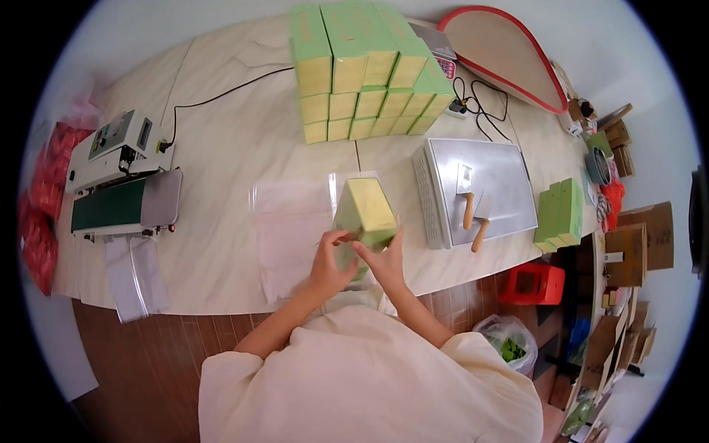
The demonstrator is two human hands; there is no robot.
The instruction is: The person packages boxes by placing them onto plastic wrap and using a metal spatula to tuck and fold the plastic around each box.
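A green and yellow box is held up at the table's near edge, its yellow side facing up. My left hand grips its near left part with curled fingers. My right hand is wrapped round the near right side, the thumb in front close to the left hand. Part of the box's lower end is hidden behind my fingers. Just left of the box, clear plastic bags lie flat on the marble-patterned table.
A stack of green and yellow boxes stands at the back. On the left is a sealing machine. To the right, a metal-topped case carries two wooden-handled scrapers; more green boxes stand beyond. A red stool is below.
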